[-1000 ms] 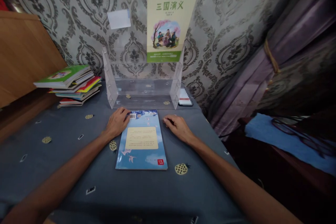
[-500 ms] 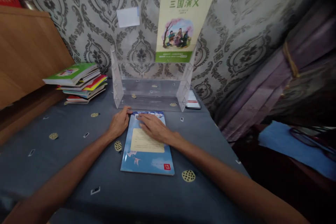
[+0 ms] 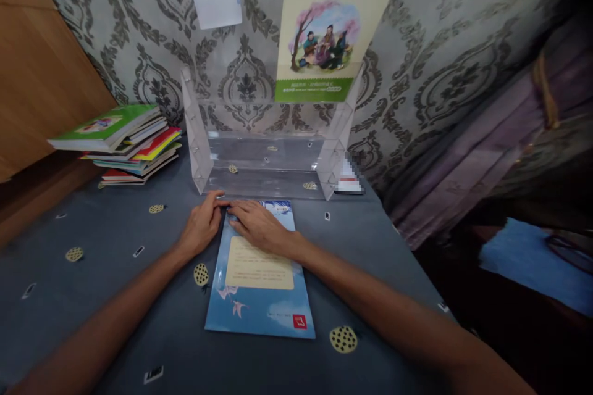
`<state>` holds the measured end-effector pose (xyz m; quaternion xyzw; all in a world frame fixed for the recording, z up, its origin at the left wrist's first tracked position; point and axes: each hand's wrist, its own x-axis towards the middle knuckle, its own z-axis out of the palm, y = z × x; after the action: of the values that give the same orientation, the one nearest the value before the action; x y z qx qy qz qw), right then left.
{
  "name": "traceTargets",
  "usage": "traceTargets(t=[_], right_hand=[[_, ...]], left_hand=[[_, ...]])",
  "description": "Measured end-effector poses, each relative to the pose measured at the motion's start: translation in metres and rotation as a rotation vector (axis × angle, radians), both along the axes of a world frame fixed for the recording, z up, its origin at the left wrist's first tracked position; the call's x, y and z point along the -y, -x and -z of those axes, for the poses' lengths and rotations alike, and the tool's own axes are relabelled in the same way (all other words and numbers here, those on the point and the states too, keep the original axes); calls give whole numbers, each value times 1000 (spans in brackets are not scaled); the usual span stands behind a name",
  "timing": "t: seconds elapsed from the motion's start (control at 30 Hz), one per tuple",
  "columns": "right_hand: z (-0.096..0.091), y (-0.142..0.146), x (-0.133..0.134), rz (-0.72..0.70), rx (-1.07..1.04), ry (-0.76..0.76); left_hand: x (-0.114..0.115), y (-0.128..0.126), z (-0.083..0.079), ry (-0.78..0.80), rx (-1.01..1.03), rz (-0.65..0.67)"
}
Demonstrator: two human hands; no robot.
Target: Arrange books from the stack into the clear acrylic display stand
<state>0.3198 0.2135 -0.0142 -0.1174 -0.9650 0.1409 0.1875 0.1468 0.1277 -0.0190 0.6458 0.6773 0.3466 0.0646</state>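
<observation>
A blue book [image 3: 259, 305] with a cream text panel lies flat on the table, its lower edge towards me. My right hand [image 3: 259, 225] rests palm down across the book's upper left part, fingers stretched out towards its top left corner. At that same corner is my left hand [image 3: 201, 225], thumb and index finger apart around the corner, the other fingers bent. The left fingertips come close to the right ones. Just beyond the book stands a clear acrylic rack [image 3: 269, 182], with a green and cream book [image 3: 324, 43] upright on its upper right part.
A stack of books [image 3: 125, 142] stands at the left beside a wooden cabinet [image 3: 41, 74]. Right of the rack lies a blurred-out white item [image 3: 348, 179]. The grey tablecloth [image 3: 115, 296] has pineapple prints. A purple curtain [image 3: 495, 154] and blue cloth [image 3: 523, 265] are at the right.
My right hand has slid left across the book towards its top left corner. The left hand remains at that corner. The view has tilted down and closer.
</observation>
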Motion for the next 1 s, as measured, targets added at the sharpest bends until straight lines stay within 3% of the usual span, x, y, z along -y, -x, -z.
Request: traceTargets(t=[0.5, 1.0], right_hand=[[-5, -47, -7, 110, 14, 156], [9, -115, -18, 220, -109, 191]], left_hand=[[0, -3, 5, -103, -175, 83], [2, -3, 6, -125, -240, 86]])
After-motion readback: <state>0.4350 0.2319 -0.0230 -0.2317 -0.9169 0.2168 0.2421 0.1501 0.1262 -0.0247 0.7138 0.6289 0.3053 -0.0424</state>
